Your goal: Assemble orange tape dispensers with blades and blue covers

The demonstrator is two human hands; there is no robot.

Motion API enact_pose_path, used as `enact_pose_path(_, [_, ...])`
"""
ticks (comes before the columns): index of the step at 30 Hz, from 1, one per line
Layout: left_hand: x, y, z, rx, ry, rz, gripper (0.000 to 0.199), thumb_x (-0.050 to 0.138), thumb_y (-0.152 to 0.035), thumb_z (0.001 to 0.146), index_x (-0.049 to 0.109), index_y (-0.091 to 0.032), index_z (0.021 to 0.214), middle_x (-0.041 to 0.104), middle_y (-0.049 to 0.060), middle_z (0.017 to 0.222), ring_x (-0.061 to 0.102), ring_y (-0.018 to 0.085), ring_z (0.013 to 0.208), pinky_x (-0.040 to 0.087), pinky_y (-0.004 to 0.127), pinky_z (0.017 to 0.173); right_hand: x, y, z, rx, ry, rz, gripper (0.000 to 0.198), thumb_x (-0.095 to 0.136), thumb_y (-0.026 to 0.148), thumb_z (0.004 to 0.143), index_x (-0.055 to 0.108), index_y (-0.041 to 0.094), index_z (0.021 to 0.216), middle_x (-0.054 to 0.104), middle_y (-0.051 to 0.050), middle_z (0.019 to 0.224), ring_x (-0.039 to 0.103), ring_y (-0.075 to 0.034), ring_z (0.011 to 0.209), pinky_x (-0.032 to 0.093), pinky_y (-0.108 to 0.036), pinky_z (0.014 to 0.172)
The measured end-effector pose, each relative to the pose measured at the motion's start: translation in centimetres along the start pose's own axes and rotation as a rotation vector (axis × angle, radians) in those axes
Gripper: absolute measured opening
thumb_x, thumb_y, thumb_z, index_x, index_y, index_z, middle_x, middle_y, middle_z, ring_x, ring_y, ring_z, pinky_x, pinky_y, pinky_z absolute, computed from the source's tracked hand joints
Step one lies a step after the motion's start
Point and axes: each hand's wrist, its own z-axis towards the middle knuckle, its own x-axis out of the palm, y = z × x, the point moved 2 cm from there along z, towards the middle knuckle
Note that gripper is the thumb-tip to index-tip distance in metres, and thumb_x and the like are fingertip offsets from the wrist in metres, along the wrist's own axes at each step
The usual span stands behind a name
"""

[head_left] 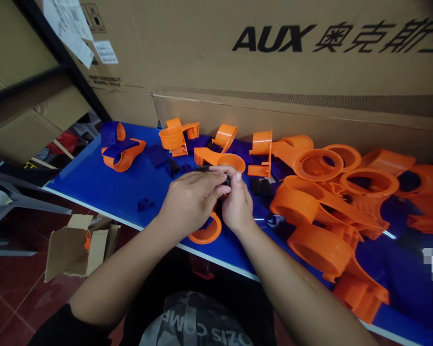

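My left hand (pixel 189 197) and my right hand (pixel 238 199) meet above the blue table, fingers closed together. Pinched at their fingertips is a small dark part (pixel 228 180), mostly hidden. From under the hands comes the round end of an orange tape dispenser (pixel 206 231), near the table's front edge; its upper portion is behind my fingers, and my right hand seems to wrap it. Just beyond my fingers lies another orange tape dispenser (pixel 222 157). Small black pieces (pixel 260 187) rest to the right of my right hand.
Many orange tape dispensers (pixel 319 250) are heaped on the right; several stand along the back. A blue-and-orange one (pixel 120 156) lies at left, a small dark blue piece (pixel 144 205) nearer. A large cardboard box (pixel 202 57) walls the back. An open carton (pixel 68 250) sits below left.
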Motion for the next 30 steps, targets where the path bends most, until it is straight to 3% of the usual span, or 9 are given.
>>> enact_pose_path(6, [-0.15,-0.11,0.32,-0.033,0.061,0.009,0.007,0.072,-0.022,0.099,0.078,-0.019,0.103,0.085,0.006,0.106,0.082,0.020,0.095,0.067,0.032,0.086,0.03,-0.44,-0.11,0.004,-0.018,0.013,0.056,0.033,0.063,0.111,0.077,0.028,0.112,0.077,-0.005,0.125,0.069,-0.028,0.123,0.051,-0.046,0.111])
enact_pose_path(13, [-0.03,0.14,-0.09,0.019,-0.054,0.023,0.015,0.071,-0.023,0.101,0.077,-0.017,0.113,0.085,0.009,0.112,0.082,0.021,0.104,0.067,0.033,0.094,0.13,-0.38,0.03,0.034,-0.007,0.028,0.057,0.033,0.065,0.110,0.076,0.029,0.112,0.077,-0.005,0.125,0.069,-0.028,0.125,0.049,-0.047,0.116])
enact_pose_path(19, [0.04,0.11,0.00,0.082,-0.074,0.032,0.014,0.070,-0.020,0.101,0.078,-0.017,0.112,0.085,0.008,0.110,0.082,0.020,0.104,0.066,0.032,0.096,0.05,-0.45,0.01,0.036,0.004,0.034,0.059,0.031,0.066,0.110,0.075,0.029,0.117,0.076,-0.005,0.128,0.068,-0.028,0.128,0.049,-0.047,0.117])
enact_pose_path(30, [-0.04,0.02,0.19,0.060,-0.001,0.028,0.010,0.072,-0.019,0.099,0.077,-0.017,0.108,0.085,0.008,0.109,0.083,0.020,0.100,0.067,0.032,0.092,0.11,-0.10,0.04,0.045,-0.025,-0.007,0.061,0.030,0.068,0.109,0.076,0.027,0.111,0.077,-0.005,0.124,0.069,-0.027,0.123,0.051,-0.046,0.113])
